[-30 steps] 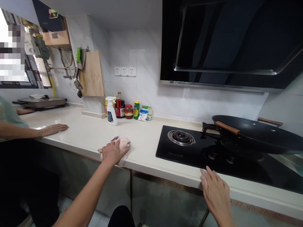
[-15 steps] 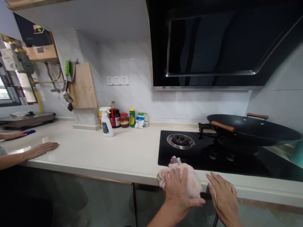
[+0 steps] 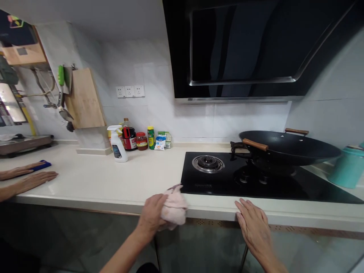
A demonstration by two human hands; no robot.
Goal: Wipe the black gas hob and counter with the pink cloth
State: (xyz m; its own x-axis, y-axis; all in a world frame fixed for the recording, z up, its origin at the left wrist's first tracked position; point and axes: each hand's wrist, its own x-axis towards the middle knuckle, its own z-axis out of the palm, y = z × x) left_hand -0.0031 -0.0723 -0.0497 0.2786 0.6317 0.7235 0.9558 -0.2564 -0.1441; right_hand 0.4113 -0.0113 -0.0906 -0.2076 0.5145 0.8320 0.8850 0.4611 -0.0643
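Observation:
My left hand (image 3: pixel 153 213) is closed on a pale pink cloth (image 3: pixel 174 206), bunched up against the front edge of the white countertop (image 3: pixel 136 186), just left of the black gas stove (image 3: pixel 227 185). Part of the cloth hangs over the edge. To the right, my right hand (image 3: pixel 253 223) lies with fingers stretched out on the counter's front edge before the stove, holding nothing. A black wok (image 3: pixel 292 148) with wooden handles sits on the stove's right burner.
At the left, another person's hands (image 3: pixel 35 180) rest on the counter, one on a blue cloth (image 3: pixel 42 165). A spray bottle (image 3: pixel 117 146) stands near several jars and packets by the wall. A teal container (image 3: pixel 348 167) stands right of the wok. The range hood (image 3: pixel 241 53) overhangs the stove.
My left hand has moved left along the counter edge with the cloth, away from my right hand. The other person's hand with the blue cloth has shifted. The view has turned slightly right.

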